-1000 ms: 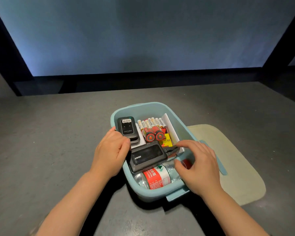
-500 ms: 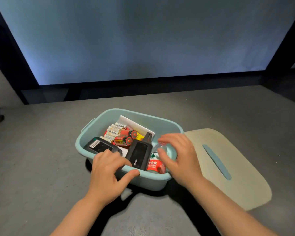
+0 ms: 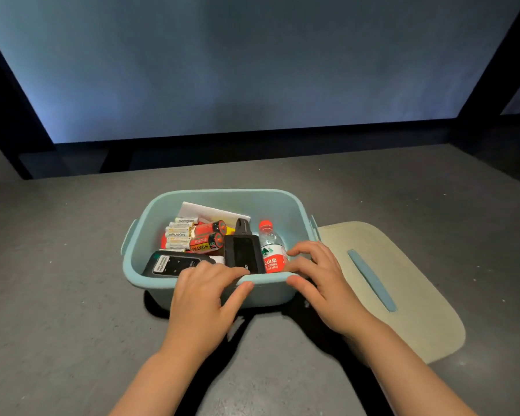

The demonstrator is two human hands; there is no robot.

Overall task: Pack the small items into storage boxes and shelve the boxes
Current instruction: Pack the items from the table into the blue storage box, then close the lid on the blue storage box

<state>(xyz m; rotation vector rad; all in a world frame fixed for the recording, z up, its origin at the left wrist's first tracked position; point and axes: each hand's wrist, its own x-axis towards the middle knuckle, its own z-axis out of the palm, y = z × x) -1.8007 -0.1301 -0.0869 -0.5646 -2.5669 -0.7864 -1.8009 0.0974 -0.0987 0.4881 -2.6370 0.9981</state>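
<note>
With my left hand (image 3: pixel 201 298) and right hand (image 3: pixel 321 280) both gripping the near rim of the pale blue storage box (image 3: pixel 210 291) on the grey surface (image 3: pixel 57 280), already packed with batteries (image 3: pixel 192 235), I judged fitting the lid (image 3: pixel 403 295) came next.

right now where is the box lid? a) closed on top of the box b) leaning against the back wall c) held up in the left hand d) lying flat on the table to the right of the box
d: the beige lid lies flat on the grey table, just right of the open teal box, with neither hand on it.
</note>
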